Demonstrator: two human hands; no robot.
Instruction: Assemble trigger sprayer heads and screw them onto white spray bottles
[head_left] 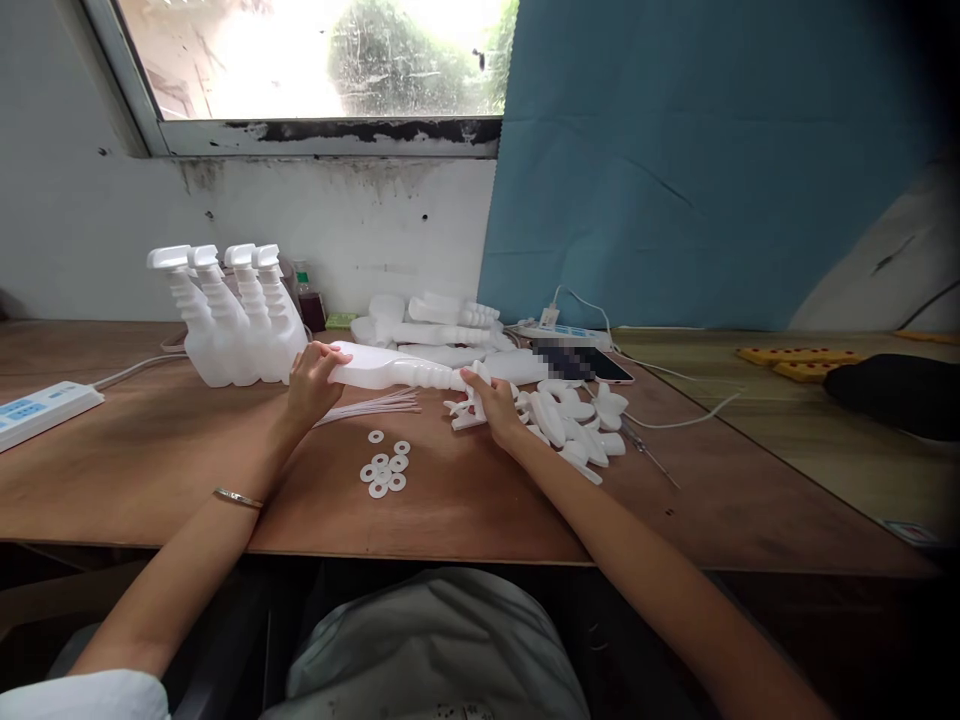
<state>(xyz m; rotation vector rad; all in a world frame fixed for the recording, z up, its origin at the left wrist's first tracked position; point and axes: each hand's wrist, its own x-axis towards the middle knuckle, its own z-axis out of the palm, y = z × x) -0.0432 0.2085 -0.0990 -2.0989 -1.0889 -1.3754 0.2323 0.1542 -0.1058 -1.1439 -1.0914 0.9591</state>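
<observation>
A white plastic spray bottle with a ribbed neck lies sideways in the air above the table, its neck to the right. My left hand is closed around its base end. At the neck end, my right hand is closed on a white spray head, partly hidden by the fingers; I cannot tell whether it is fastened to the neck. Below the bottle lie thin white tubes and a cluster of white ring washers. Beside my right hand is a pile of loose white spray-head parts.
Several white bottles with heads stand at back left, near a power strip. Behind my hands lie more white bottles. A phone, white cable and thin screwdriver-like tool are at right.
</observation>
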